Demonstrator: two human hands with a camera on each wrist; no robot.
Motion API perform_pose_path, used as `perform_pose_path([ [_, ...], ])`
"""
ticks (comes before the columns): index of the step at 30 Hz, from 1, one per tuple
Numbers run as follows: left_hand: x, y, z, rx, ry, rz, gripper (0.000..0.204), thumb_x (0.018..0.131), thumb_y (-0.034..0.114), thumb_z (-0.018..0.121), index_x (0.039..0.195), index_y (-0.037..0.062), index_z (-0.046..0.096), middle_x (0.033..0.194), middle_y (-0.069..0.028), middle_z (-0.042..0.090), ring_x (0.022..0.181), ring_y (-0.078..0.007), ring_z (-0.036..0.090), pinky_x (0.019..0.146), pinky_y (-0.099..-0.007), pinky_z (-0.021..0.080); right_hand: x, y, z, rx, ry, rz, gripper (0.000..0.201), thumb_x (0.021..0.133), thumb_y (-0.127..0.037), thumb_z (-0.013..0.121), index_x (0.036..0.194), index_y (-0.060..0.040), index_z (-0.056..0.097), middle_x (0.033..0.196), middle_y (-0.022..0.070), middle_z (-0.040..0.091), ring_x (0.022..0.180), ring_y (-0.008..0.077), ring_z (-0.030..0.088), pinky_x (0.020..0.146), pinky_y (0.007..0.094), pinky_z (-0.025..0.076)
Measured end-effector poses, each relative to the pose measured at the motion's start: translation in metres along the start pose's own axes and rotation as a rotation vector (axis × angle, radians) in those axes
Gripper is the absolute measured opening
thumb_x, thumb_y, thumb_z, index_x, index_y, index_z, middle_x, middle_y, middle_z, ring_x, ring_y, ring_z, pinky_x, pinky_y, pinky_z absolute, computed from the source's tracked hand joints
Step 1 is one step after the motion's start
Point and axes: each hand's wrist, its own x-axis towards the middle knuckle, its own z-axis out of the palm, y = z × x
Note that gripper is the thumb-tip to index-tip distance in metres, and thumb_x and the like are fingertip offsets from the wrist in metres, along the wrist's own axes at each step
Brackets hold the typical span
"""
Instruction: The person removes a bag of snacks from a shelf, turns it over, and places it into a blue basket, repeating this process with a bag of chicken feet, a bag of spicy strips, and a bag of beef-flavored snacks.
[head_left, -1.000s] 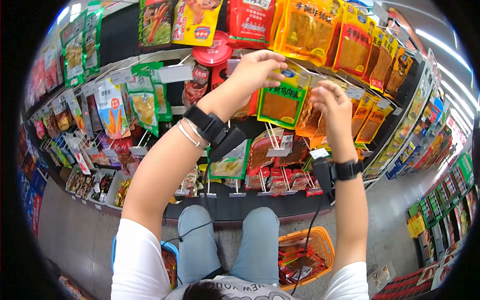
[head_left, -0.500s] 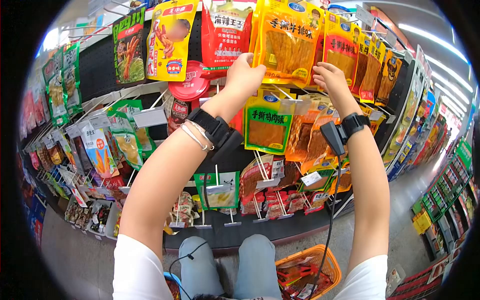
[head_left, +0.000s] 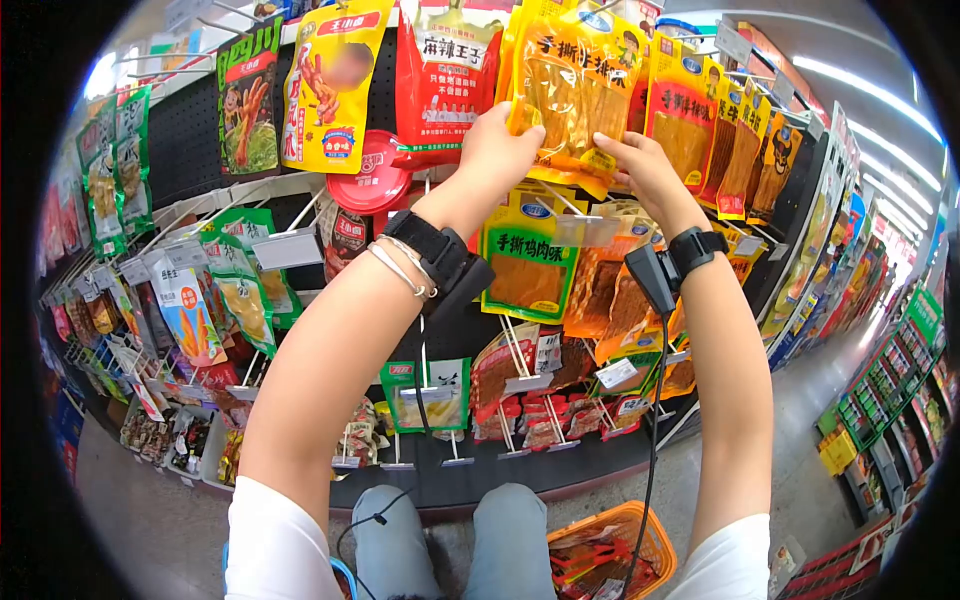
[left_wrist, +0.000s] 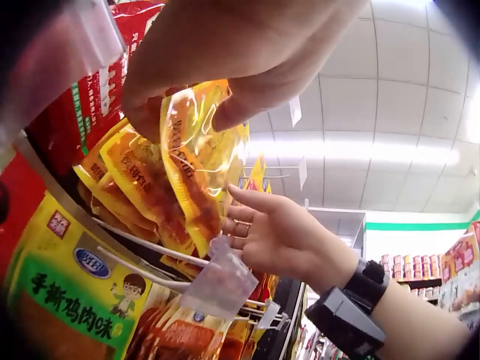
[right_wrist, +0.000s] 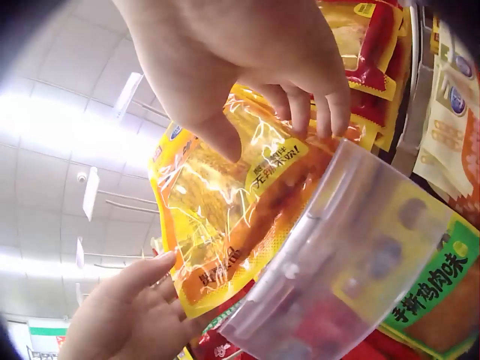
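Observation:
A yellow snack packet [head_left: 575, 95] with a clear front hangs on the upper row of the rack, its lower part bent and creased. My left hand [head_left: 490, 160] pinches its lower left edge, thumb on the front and fingers at the side. At the lower right edge, my right hand [head_left: 650, 175] grips it too, with the thumb laid on the shiny front in the right wrist view [right_wrist: 240, 52]. More packets of the same kind [left_wrist: 139, 176] hang close behind it in the left wrist view.
Below hang a green-and-yellow packet [head_left: 530, 255] and orange packets [head_left: 600, 285] behind clear price tag holders [left_wrist: 221, 277]. A red packet [head_left: 447, 75] and a round red tub [head_left: 368, 175] are to the left. An orange basket [head_left: 650, 530] stands on the floor by my knees.
Both hands have risen from the lower row to the yellow packet and now hold its lower edges. The packet's front has creased, and the head view has tilted upward.

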Motion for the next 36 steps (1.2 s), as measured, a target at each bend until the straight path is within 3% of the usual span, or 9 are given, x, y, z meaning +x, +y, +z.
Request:
perform_pose_path([
  [2, 0.002, -0.003, 0.001, -0.164, -0.008, 0.009, 0.034, 0.085, 0.003, 0.055, 0.118, -0.0013, 0.049, 0.105, -0.0082, 0.062, 0.094, -0.0143, 0.059, 0.081, -0.0276, 0.047, -0.003, -0.005, -0.005, -0.009, -0.052, -0.026, 0.069, 0.080, -0.034, 0.069, 0.124, 0.0079, 0.038, 0.118, 0.0157, 0.052, 0.109, 0.0194, 0.051, 0.095, 0.0346, 0.039],
  [5, -0.005, 0.004, 0.003, -0.294, -0.028, 0.014, 0.032, 0.085, 0.001, 0.053, 0.117, -0.0003, 0.050, 0.106, -0.0075, 0.061, 0.093, -0.0131, 0.059, 0.080, -0.0268, 0.047, -0.023, -0.016, -0.001, 0.250, -0.007, -0.171, 0.053, 0.080, -0.027, 0.070, 0.115, 0.0023, 0.045, 0.108, 0.0102, 0.058, 0.104, 0.0149, 0.054, 0.092, 0.0326, 0.041],
  [8, -0.008, 0.006, 0.010, -0.288, 0.009, 0.064, 0.032, 0.085, -0.001, 0.053, 0.118, -0.0002, 0.050, 0.107, -0.0076, 0.061, 0.093, -0.0129, 0.058, 0.081, -0.0263, 0.047, -0.026, -0.017, -0.007, 0.297, 0.016, -0.285, 0.052, 0.076, -0.021, 0.075, 0.112, 0.0033, 0.048, 0.104, 0.0112, 0.060, 0.092, 0.0146, 0.059, 0.082, 0.0273, 0.046],
  [17, -0.032, 0.048, 0.004, -0.421, -0.058, 0.107, 0.035, 0.085, -0.001, 0.053, 0.120, -0.0015, 0.048, 0.108, -0.0084, 0.060, 0.094, -0.0139, 0.058, 0.081, -0.0278, 0.048, -0.063, -0.039, -0.018, 0.359, 0.089, -0.347, 0.054, 0.076, -0.017, 0.074, 0.116, 0.0040, 0.045, 0.105, 0.0116, 0.060, 0.093, 0.0155, 0.060, 0.083, 0.0290, 0.048],
  [23, -0.076, 0.073, -0.017, -0.472, -0.127, -0.061, 0.035, 0.085, 0.001, 0.055, 0.119, -0.0026, 0.048, 0.108, -0.0087, 0.060, 0.094, -0.0139, 0.059, 0.083, -0.0275, 0.047, -0.103, -0.044, -0.011, 0.442, 0.006, -0.222, 0.058, 0.076, -0.014, 0.074, 0.119, 0.0055, 0.040, 0.105, 0.0131, 0.060, 0.093, 0.0170, 0.061, 0.082, 0.0298, 0.050],
  [27, -0.120, 0.070, -0.039, -0.545, -0.171, -0.132, 0.034, 0.086, 0.006, 0.057, 0.118, -0.0025, 0.049, 0.108, -0.0074, 0.060, 0.095, -0.0133, 0.059, 0.084, -0.0273, 0.047, -0.142, -0.034, 0.010, 0.460, -0.040, -0.233, 0.059, 0.077, -0.012, 0.073, 0.121, 0.0041, 0.038, 0.108, 0.0135, 0.059, 0.095, 0.0172, 0.060, 0.083, 0.0302, 0.049],
  [31, -0.184, 0.056, -0.064, -0.671, -0.180, -0.281, 0.031, 0.089, 0.017, 0.057, 0.114, -0.0019, 0.054, 0.107, -0.0061, 0.062, 0.097, -0.0127, 0.059, 0.085, -0.0277, 0.046, -0.198, -0.014, 0.048, 0.481, -0.048, -0.294, 0.058, 0.076, -0.005, 0.071, 0.123, 0.0001, 0.036, 0.117, 0.0125, 0.055, 0.107, 0.0194, 0.055, 0.093, 0.0325, 0.043],
  [36, -0.282, 0.033, -0.095, -0.590, -0.150, -0.493, 0.032, 0.087, 0.020, 0.061, 0.110, -0.0020, 0.058, 0.102, -0.0054, 0.063, 0.091, -0.0117, 0.060, 0.081, -0.0272, 0.047, -0.274, 0.017, 0.093, 0.522, -0.131, -0.163, 0.060, 0.075, -0.002, 0.071, 0.123, -0.0013, 0.035, 0.119, 0.0127, 0.053, 0.111, 0.0210, 0.053, 0.096, 0.0350, 0.042],
])
